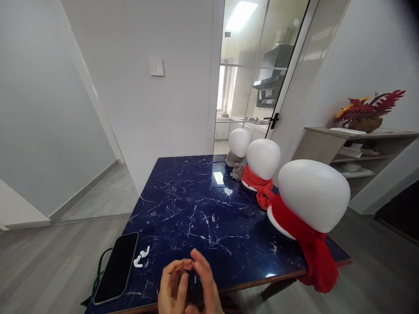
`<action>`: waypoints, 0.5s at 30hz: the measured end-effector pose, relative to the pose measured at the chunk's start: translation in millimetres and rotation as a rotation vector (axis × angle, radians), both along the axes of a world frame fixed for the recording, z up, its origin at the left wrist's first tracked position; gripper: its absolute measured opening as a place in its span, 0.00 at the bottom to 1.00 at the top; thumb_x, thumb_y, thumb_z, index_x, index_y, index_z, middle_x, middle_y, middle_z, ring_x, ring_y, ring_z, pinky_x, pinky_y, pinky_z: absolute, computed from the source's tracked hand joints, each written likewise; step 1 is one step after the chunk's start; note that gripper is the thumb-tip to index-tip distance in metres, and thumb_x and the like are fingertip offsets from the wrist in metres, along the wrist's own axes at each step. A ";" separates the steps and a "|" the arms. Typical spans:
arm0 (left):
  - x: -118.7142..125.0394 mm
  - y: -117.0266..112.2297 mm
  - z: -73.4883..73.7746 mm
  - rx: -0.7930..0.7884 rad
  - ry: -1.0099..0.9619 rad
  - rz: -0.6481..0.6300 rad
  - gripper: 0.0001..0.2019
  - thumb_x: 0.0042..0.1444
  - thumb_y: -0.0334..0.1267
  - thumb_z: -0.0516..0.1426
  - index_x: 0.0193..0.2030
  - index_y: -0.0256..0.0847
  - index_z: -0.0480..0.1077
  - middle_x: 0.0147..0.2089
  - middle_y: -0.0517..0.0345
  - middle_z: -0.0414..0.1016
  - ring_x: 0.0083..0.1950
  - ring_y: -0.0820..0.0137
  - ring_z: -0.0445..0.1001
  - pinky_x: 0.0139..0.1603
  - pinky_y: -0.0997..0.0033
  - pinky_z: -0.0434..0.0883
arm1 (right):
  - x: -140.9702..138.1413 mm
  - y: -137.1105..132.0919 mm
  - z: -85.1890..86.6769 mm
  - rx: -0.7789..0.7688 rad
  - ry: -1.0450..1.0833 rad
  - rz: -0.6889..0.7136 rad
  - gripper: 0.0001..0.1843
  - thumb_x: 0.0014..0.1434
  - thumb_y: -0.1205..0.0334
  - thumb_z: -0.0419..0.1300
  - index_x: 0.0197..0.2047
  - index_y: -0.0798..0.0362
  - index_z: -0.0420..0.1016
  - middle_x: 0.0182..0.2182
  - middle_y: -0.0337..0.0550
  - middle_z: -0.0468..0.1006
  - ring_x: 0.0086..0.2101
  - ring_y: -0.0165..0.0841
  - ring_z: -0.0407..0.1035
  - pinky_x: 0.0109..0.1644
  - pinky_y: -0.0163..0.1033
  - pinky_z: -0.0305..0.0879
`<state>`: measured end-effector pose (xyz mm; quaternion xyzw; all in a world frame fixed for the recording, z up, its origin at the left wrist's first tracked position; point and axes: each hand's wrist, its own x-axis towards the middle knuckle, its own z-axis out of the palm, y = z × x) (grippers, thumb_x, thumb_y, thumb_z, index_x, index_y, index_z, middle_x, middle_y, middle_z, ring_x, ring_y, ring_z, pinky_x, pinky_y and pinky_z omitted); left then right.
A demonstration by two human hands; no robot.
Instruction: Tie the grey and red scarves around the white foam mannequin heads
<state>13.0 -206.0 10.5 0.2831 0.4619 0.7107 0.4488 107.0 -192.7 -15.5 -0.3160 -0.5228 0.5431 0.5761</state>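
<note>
At the near edge of the dark blue marbled table [173,196], my left hand [170,285] and my right hand [207,283] are raised close together. The fingers of my left hand curl inward, with the thumb standing apart from them. The fingers of my right hand are fairly straight and lean toward the left fingertips, almost or just touching. I see nothing held in either hand; my lower palms are partly out of view. Left of my hands lie two white earbuds [142,256], side by side. Beyond them is a black smartphone [117,266], screen up.
Three white mannequin heads line the table's right side: a large one [314,194] and a middle one [263,158] in red scarves, and a far one [239,142] in a grey-brown scarf. A green cord [97,279] hangs by the phone. A shelf [330,141] stands right.
</note>
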 end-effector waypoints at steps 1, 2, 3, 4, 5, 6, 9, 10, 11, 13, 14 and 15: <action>-3.9 2.0 1.3 0.024 -0.047 -0.022 0.18 0.44 0.46 0.64 0.42 0.44 0.73 0.43 0.54 0.76 0.46 0.64 0.73 0.45 0.70 0.71 | 2.9 4.7 3.9 0.001 0.029 0.020 0.43 0.45 0.37 0.65 0.60 0.45 0.62 0.64 0.47 0.55 0.65 0.46 0.45 0.67 0.57 0.40; -7.5 3.6 1.3 0.040 -0.128 -0.086 0.20 0.45 0.48 0.64 0.44 0.43 0.74 0.45 0.51 0.75 0.47 0.62 0.73 0.46 0.68 0.71 | 4.6 8.6 8.9 -0.016 0.067 0.088 0.48 0.43 0.38 0.66 0.63 0.47 0.56 0.65 0.49 0.52 0.65 0.45 0.44 0.67 0.55 0.40; -10.4 5.0 -0.2 0.042 -0.240 -0.199 0.22 0.45 0.51 0.62 0.45 0.42 0.74 0.45 0.49 0.75 0.47 0.60 0.73 0.45 0.66 0.72 | 5.0 11.6 14.7 -0.056 0.112 0.189 0.53 0.41 0.38 0.68 0.65 0.47 0.52 0.65 0.52 0.52 0.64 0.45 0.47 0.66 0.54 0.43; -12.2 6.2 -2.9 0.030 -0.364 -0.337 0.23 0.46 0.55 0.61 0.45 0.42 0.74 0.44 0.47 0.76 0.46 0.59 0.74 0.43 0.63 0.73 | 4.4 13.4 20.6 -0.115 0.166 0.304 0.56 0.39 0.39 0.69 0.66 0.47 0.50 0.64 0.54 0.55 0.62 0.45 0.52 0.64 0.54 0.47; -12.9 7.6 -6.4 0.007 -0.470 -0.469 0.25 0.47 0.58 0.59 0.44 0.42 0.75 0.41 0.47 0.76 0.43 0.59 0.75 0.41 0.62 0.73 | 2.9 13.9 26.1 -0.184 0.217 0.406 0.56 0.38 0.40 0.70 0.65 0.47 0.51 0.61 0.55 0.60 0.59 0.45 0.59 0.62 0.54 0.52; -12.1 9.3 -10.1 -0.015 -0.549 -0.572 0.25 0.47 0.60 0.57 0.43 0.43 0.75 0.38 0.48 0.76 0.40 0.61 0.76 0.39 0.62 0.74 | 1.0 13.4 30.7 -0.247 0.258 0.479 0.54 0.37 0.42 0.71 0.64 0.48 0.54 0.58 0.55 0.65 0.55 0.45 0.64 0.60 0.54 0.55; -3.0 16.4 -16.5 0.017 -0.670 -0.684 0.23 0.45 0.60 0.59 0.41 0.46 0.76 0.38 0.52 0.78 0.41 0.64 0.76 0.42 0.67 0.74 | -5.0 9.9 35.0 -0.369 0.384 0.458 0.37 0.43 0.48 0.70 0.54 0.51 0.65 0.45 0.49 0.74 0.45 0.42 0.72 0.55 0.52 0.60; 1.6 18.9 -15.9 0.031 -0.694 -0.688 0.21 0.47 0.57 0.60 0.42 0.46 0.76 0.41 0.52 0.78 0.44 0.65 0.76 0.45 0.69 0.73 | -6.8 9.4 33.2 -0.419 0.430 0.412 0.30 0.45 0.49 0.69 0.49 0.52 0.67 0.41 0.47 0.75 0.43 0.41 0.72 0.54 0.51 0.62; 6.3 21.0 -14.1 0.035 -0.720 -0.691 0.19 0.49 0.54 0.59 0.43 0.45 0.76 0.45 0.52 0.78 0.48 0.66 0.75 0.49 0.71 0.71 | -8.7 9.4 30.1 -0.480 0.471 0.360 0.25 0.47 0.50 0.68 0.45 0.52 0.68 0.37 0.45 0.76 0.40 0.39 0.73 0.52 0.49 0.64; 15.4 22.9 -8.5 0.011 -0.741 -0.670 0.17 0.56 0.49 0.55 0.45 0.41 0.76 0.50 0.50 0.76 0.51 0.68 0.74 0.55 0.73 0.68 | -13.0 11.1 21.2 -0.600 0.523 0.267 0.21 0.48 0.49 0.67 0.39 0.51 0.67 0.32 0.42 0.75 0.34 0.38 0.74 0.44 0.47 0.68; 19.3 22.5 -5.7 -0.011 -0.738 -0.643 0.17 0.58 0.48 0.54 0.45 0.40 0.76 0.51 0.49 0.76 0.51 0.69 0.74 0.56 0.74 0.67 | -15.6 12.2 16.3 -0.639 0.526 0.240 0.22 0.46 0.47 0.67 0.38 0.51 0.66 0.30 0.41 0.75 0.32 0.38 0.74 0.40 0.46 0.69; 22.6 21.4 -3.4 -0.027 -0.728 -0.607 0.18 0.59 0.47 0.52 0.45 0.39 0.76 0.52 0.48 0.75 0.50 0.69 0.75 0.56 0.74 0.67 | -18.3 13.1 11.4 -0.655 0.520 0.226 0.24 0.45 0.46 0.68 0.38 0.51 0.66 0.28 0.40 0.74 0.30 0.38 0.73 0.36 0.45 0.69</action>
